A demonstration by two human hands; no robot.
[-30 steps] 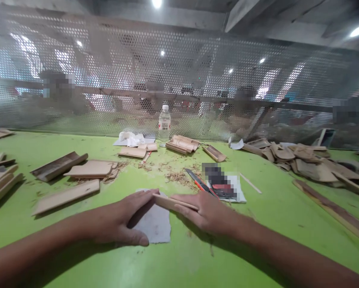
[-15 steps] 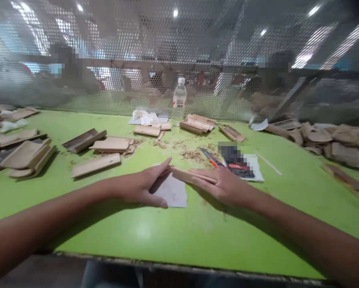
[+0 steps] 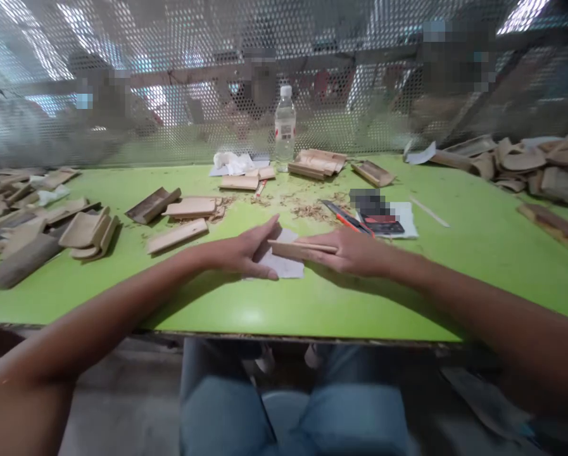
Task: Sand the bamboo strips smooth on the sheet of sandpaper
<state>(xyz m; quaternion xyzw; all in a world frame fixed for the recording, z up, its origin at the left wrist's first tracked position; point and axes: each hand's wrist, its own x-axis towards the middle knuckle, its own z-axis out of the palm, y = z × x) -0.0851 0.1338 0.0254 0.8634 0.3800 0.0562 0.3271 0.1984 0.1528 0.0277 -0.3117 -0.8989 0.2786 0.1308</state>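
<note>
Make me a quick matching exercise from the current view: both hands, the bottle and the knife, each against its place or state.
1. Left hand
2. Right hand
3. Bottle
4. Knife

A. Upright, in front of the perforated screen
B. Holding a thin wooden piece
C. Lying beside the wood shavings
D. Thumb spread, at the white paper

Pairs: 1-D, 2-B, 3-A, 4-C

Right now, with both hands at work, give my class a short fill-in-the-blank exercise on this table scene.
The thin wooden strip is held in the ____ hand.
The tabletop is coloured ____.
The clear bottle has a ____ cap.

Missing words, in order: right; green; white.
</note>
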